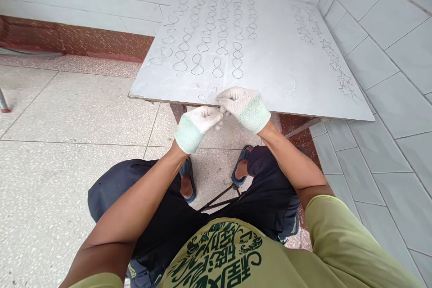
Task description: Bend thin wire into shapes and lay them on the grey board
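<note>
Both my hands wear white knit gloves with pale green cuffs and meet at the near edge of the white board [270, 76]. My left hand [202, 121] is closed, its fingertips pinching a thin bent wire [209, 96]. Just above and touching or nearly touching it, my right hand [239, 103] pinches the same wire between thumb and fingers. The wire's wavy free part stands out over the board edge; the rest is hidden by my fingers. Beyond the hands, several wire figure-eights [218, 67] lie in rows on the board.
Several star-shaped wire pieces [332, 58] lie along the board's right side. Tiled walls [381, 54] border the board behind and on the right. Below are a speckled floor [84, 112], a wooden table leg [177, 111] and my slippered feet.
</note>
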The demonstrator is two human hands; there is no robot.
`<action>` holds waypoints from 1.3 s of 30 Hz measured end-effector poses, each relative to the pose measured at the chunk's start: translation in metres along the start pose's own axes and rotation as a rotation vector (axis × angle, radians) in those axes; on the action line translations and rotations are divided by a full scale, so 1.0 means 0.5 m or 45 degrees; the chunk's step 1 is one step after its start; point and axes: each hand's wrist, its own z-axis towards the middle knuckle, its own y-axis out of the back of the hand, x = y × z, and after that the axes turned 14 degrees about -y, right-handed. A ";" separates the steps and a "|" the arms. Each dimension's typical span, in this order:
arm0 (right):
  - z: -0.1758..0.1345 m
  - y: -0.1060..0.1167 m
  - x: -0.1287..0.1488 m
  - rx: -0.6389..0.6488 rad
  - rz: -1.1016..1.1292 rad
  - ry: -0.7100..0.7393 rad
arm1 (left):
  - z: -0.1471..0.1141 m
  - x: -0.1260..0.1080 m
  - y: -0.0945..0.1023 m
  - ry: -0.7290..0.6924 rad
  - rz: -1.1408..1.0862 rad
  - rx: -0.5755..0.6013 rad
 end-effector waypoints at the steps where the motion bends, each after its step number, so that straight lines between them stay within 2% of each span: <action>1: 0.000 0.000 0.005 0.015 0.034 -0.030 | -0.003 -0.006 0.002 -0.012 0.075 -0.004; 4: -0.001 -0.001 0.017 0.046 0.098 -0.091 | -0.011 -0.021 0.005 -0.046 0.160 -0.100; 7: -0.003 0.000 0.022 0.050 0.138 -0.134 | -0.013 -0.027 0.003 -0.059 0.071 -0.214; 10: -0.007 0.003 0.024 0.058 0.183 -0.148 | -0.010 -0.024 0.001 -0.059 -0.006 -0.249; 15: -0.012 0.012 0.024 0.059 0.192 -0.133 | 0.003 -0.016 0.016 0.013 -0.030 -0.202; 20: -0.011 0.014 0.022 0.059 0.201 -0.109 | 0.013 -0.019 0.054 0.070 0.159 0.076; 22: -0.011 0.012 0.023 0.057 0.175 -0.130 | 0.016 -0.018 0.069 0.084 0.195 0.117; 28: -0.007 0.001 0.025 0.072 0.174 -0.187 | 0.028 -0.009 0.073 0.049 0.097 -0.044; 34: -0.006 0.001 0.021 0.081 0.227 -0.191 | 0.032 -0.017 0.063 0.103 -0.043 -0.049; 39: -0.007 0.003 0.021 0.088 0.234 -0.184 | 0.031 -0.009 0.059 0.105 -0.024 -0.075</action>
